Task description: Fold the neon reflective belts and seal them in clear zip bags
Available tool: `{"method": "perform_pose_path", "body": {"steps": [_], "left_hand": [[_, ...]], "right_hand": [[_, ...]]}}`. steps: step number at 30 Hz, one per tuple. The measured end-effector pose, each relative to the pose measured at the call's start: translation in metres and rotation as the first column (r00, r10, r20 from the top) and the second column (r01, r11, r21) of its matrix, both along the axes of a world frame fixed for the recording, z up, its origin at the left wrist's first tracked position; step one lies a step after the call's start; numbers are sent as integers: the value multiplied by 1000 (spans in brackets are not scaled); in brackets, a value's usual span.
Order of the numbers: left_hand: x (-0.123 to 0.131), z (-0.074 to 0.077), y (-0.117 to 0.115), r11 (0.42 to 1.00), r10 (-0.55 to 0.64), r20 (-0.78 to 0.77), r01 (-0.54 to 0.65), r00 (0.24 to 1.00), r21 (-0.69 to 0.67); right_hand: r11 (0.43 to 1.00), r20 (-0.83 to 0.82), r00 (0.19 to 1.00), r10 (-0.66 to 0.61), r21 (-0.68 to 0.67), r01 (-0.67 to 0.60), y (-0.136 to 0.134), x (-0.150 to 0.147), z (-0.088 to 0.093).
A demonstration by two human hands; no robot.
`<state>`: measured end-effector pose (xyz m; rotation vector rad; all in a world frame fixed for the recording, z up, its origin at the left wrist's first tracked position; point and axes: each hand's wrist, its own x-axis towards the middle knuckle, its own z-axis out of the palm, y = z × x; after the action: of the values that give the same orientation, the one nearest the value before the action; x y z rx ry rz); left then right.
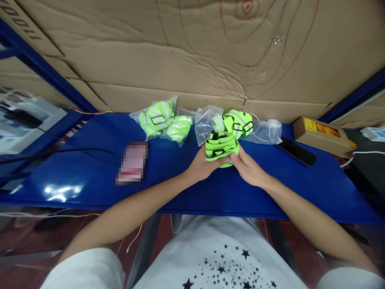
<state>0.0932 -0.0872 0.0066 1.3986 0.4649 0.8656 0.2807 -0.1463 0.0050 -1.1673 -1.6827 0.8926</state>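
Note:
Between my two hands is a folded bundle of neon yellow-green reflective strap (221, 146), with dark parts showing among its layers. My left hand (201, 165) is closed on the bundle's left side. On the right side, my right hand (247, 165) grips it too, its thumb pressed on the near face. Just beyond lies another reflective strap (239, 120) with black buckles, beside a crumpled clear plastic bag (207, 122). Further left, bagged reflective straps (158, 116) and a smaller bagged bundle (180, 127) rest near the cardboard wall.
A blurred-out phone-like object (132, 163) lies left on the blue table (174, 192). To the right are a clear bag with a white cable (266, 130), a dark phone (296, 151) and an open cardboard box (323, 134). A cardboard wall (180, 60) closes the back.

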Motion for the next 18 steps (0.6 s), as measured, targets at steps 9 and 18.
{"method": "perform_pose_path", "body": {"steps": [9, 18], "left_hand": [[-7, -2, -24, 881, -409, -228, 448, 883, 153], [1, -11, -29, 875, -465, -80, 444, 882, -194]], "right_hand": [[945, 435, 882, -179, 326, 31, 71, 29, 19], [905, 596, 779, -194, 416, -93, 76, 16, 17]]}}
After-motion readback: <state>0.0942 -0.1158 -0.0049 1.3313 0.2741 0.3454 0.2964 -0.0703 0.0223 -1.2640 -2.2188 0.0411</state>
